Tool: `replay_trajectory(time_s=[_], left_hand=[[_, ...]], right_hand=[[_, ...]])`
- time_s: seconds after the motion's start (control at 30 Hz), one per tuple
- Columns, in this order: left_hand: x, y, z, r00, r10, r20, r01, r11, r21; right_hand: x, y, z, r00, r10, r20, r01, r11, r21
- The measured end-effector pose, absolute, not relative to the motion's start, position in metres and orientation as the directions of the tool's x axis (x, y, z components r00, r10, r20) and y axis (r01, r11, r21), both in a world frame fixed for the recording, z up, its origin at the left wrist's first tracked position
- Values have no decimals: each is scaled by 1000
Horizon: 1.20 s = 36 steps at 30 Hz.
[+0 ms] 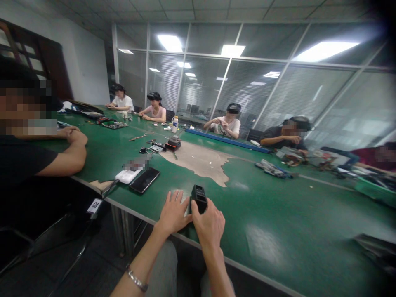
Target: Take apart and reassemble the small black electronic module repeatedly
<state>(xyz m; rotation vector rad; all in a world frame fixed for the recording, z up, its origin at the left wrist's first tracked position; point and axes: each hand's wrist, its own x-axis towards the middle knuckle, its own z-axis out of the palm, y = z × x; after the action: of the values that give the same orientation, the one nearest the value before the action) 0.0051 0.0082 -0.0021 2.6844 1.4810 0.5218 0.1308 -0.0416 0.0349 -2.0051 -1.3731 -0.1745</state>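
Observation:
A small black box-shaped device (199, 194) with openings on its upper side stands on the green tabletop (262, 206), close to the near edge. My right hand (209, 225) is closed around its near end, thumb on the left side. What exactly the device is, I cannot tell. Just left of it, my left hand (173, 213) lies with fingers stretched out over the table, the thumb pointing toward the device. Whether that thumb touches the device is not plain. A black smartphone (144, 180) rests farther left, beside a white power bank or charger (127, 176) with a cable.
A person's folded arms (66, 152) rest at the left edge. Other people sit along the far side. A bare brown patch (204, 161) marks the tabletop, with a dark orange-edged part (173, 142) at its edge. A bundle of grey parts (272, 169) lies right of centre.

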Motion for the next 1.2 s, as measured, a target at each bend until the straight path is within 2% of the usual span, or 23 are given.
replay_trajectory(time_s=[0.33,0.63,0.77,1.03,1.2], left_hand=[[6,8,-1,491,833,255,817,-542,199],[5,7,3,507,828,239,807,-554,206],[6,7,4,502,829,245,811,-550,201],[7,9,1,495,832,250,811,-546,210],[8,8,1,485,834,262,805,-543,238]], right_hand=[[129,-49,9,430,772,468,873,-223,-435],[131,-46,7,429,780,457,877,-239,-416],[130,-43,9,433,782,447,862,-215,-459],[145,-41,43,437,710,552,831,-85,-549],[177,-50,40,477,655,586,833,-124,-539]])
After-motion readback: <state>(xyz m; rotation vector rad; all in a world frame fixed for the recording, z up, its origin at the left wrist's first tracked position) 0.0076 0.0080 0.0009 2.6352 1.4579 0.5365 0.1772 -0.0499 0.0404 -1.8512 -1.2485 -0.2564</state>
